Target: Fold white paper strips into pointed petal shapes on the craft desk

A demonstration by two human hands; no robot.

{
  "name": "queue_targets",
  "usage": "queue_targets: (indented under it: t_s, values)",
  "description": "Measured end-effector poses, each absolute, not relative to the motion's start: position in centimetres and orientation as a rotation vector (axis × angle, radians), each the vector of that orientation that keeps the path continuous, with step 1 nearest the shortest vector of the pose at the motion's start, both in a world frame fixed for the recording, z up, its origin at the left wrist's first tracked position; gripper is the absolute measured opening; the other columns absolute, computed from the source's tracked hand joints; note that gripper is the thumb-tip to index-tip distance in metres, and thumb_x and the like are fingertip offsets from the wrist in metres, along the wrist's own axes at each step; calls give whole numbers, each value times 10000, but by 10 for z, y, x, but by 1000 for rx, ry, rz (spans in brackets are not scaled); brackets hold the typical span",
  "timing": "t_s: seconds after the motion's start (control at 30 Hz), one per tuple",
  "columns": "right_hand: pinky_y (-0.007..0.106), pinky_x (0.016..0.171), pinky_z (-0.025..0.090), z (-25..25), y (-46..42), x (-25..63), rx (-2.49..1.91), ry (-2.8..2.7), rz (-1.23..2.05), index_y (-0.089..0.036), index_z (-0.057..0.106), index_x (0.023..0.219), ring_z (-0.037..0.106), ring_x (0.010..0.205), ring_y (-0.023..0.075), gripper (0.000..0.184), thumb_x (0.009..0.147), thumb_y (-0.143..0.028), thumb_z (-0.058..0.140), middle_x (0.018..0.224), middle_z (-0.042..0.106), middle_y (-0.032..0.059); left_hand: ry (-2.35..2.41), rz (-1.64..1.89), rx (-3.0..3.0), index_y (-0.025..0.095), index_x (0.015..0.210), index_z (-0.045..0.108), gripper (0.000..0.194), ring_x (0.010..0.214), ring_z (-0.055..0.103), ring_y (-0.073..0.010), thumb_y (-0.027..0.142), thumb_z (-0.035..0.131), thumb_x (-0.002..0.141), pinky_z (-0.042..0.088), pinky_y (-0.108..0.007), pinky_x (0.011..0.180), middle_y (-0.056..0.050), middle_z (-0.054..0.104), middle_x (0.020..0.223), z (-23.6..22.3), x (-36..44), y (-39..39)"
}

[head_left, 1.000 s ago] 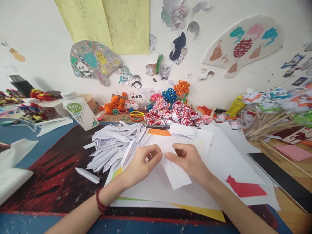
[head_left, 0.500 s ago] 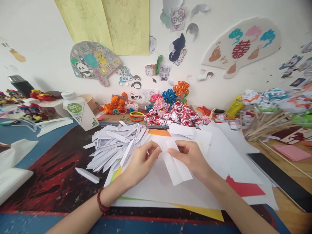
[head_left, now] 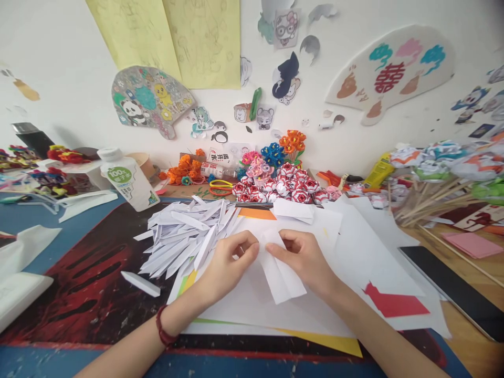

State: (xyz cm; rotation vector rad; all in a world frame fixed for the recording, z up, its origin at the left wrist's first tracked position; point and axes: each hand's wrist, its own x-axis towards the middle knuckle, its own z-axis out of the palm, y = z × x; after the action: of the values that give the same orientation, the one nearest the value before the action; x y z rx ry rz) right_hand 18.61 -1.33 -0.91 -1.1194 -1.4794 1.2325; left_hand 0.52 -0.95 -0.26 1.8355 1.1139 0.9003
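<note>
A creased white paper strip (head_left: 281, 278) is held between my two hands above a stack of paper sheets (head_left: 244, 310). My left hand (head_left: 235, 257) pinches its upper left corner between thumb and fingers. On the other side, my right hand (head_left: 297, 254) grips the upper right part, thumb on top and fingers behind. A lengthwise fold runs down the strip. Left of my hands lies a heap of narrow folded paper pieces (head_left: 185, 231), with one folded piece (head_left: 140, 283) apart from it. Behind my hands rests another white paper piece (head_left: 293, 211).
Red-and-white paper flowers (head_left: 291, 186) line the back, near a white bottle (head_left: 128, 181). At right lie a black phone (head_left: 452, 289), pink paper squares (head_left: 472, 244) and flowers on wooden sticks (head_left: 437, 194). A red paper scrap (head_left: 397, 303) lies by my right forearm.
The paper strip and my right hand have shifted slightly left, and the strip's lower end is a little lower. My left hand keeps its pinch almost in place.
</note>
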Motion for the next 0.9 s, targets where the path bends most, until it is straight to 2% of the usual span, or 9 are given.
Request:
queue_targets:
  t_s: [0.17,0.37,0.63,0.9]
  values:
    - [245,558,433,-3,-10,195,-1081,-1315,1204,-154,657,817,568,670,156,220,784,-372,668,773,634,28,1111,858,1833,157,712,532,194,636,458,-106,237,477,880,347,-214,585,21,509,665,-5,7,-11]
    - [247,543,414,-6,-12,190,-1085,-1455,1252,-137,653,766,536,635,148,222,789,-357,659,703,595,21,1122,918,1785,164,812,566,220,676,501,-116,331,464,911,367,-221,612,9,556,725,-3,6,-10]
    - [240,531,388,-13,-14,184,-1093,-1501,1216,-139,629,747,488,621,130,229,810,-359,637,679,537,2,1058,916,1783,165,781,538,211,625,444,-99,319,477,912,343,-216,575,22,502,700,-6,5,-9]
    - [243,539,411,-10,-15,184,-1088,-1385,1229,-148,622,730,523,632,144,220,784,-358,662,694,576,12,1008,899,1735,159,768,527,201,622,448,-95,297,481,907,351,-217,583,21,498,686,-6,6,-9]
